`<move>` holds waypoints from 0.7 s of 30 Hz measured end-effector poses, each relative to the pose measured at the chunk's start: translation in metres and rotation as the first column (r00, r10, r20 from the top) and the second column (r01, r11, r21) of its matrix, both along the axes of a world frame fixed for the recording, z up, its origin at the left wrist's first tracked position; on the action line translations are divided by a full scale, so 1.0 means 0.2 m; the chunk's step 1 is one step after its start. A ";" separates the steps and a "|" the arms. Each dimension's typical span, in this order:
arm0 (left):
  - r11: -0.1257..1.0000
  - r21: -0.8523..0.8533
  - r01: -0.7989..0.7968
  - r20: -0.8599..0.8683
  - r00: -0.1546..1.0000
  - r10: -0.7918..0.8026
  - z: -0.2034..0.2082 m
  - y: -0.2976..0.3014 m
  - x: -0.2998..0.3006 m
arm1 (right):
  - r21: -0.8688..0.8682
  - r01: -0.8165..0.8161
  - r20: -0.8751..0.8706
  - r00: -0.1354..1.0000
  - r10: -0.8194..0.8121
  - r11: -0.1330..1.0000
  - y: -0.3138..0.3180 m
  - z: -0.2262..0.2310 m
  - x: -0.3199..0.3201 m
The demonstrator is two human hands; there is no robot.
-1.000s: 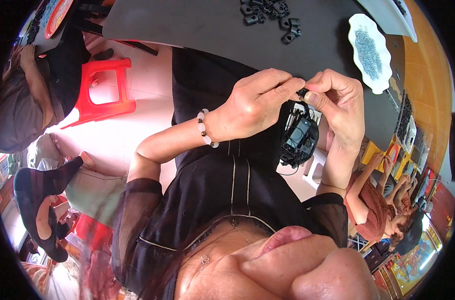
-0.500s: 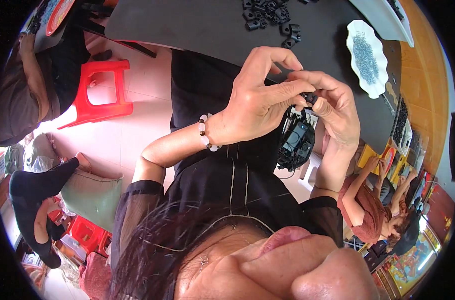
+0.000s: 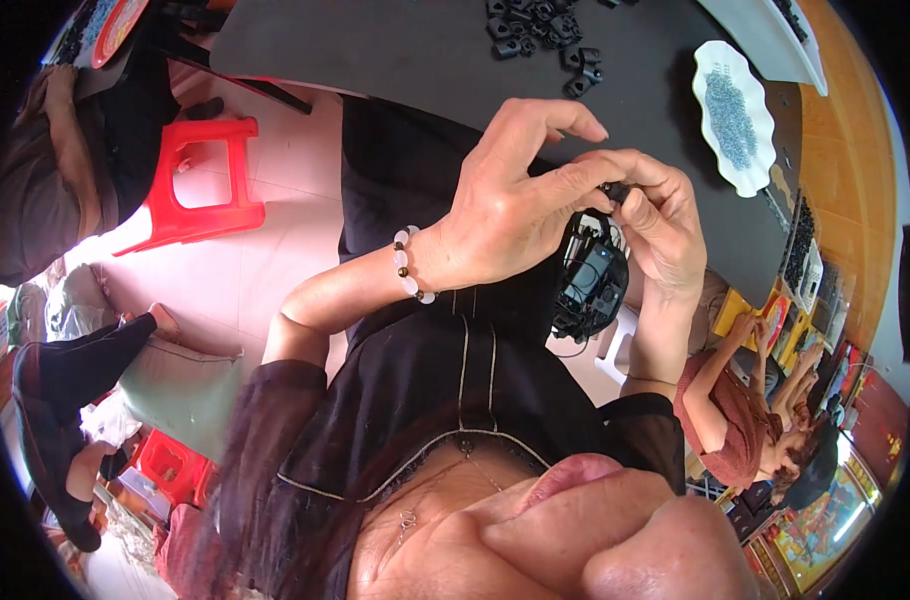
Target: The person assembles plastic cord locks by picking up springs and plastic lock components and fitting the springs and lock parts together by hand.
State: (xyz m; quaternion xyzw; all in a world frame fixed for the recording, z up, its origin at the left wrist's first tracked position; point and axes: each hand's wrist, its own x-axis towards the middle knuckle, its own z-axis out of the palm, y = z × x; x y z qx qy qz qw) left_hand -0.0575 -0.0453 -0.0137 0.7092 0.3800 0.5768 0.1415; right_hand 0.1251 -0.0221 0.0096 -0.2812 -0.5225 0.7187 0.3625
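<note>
In front of my body, near the table's edge, my left hand (image 3: pixel 515 205) and my right hand (image 3: pixel 660 215) meet fingertip to fingertip. Between them is a small black plastic part (image 3: pixel 618 190), mostly covered by the fingers. My right thumb and forefinger pinch it, while the left thumb and a finger press at its left end. The left forefinger is raised and curved. A bracelet of pale and dark beads (image 3: pixel 403 265) circles my left wrist. Below the hands hangs a black device with wires (image 3: pixel 592 275). Similar-looking black parts (image 3: pixel 545 30) lie heaped at the table's far side.
On the dark table (image 3: pixel 375 50), a white wavy-edged dish (image 3: pixel 708 120) holds tiny bluish pieces. Beyond it is a white tray (image 3: pixel 775 45). A red stool (image 3: pixel 165 190) stands on the floor at left. Other people sit at left and at right, one in a reddish-brown top (image 3: pixel 715 410).
Both hands have shifted slightly, the right one a little left and its fingers closer around the black part. The left forefinger still arches above. People at the sides moved a little.
</note>
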 end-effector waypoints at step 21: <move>0.981 -0.193 0.001 0.125 0.992 0.023 -0.08 0.10 0.00 | 0.201 -0.606 -0.390 0.671 0.631 0.769 -0.16 0.28 -0.20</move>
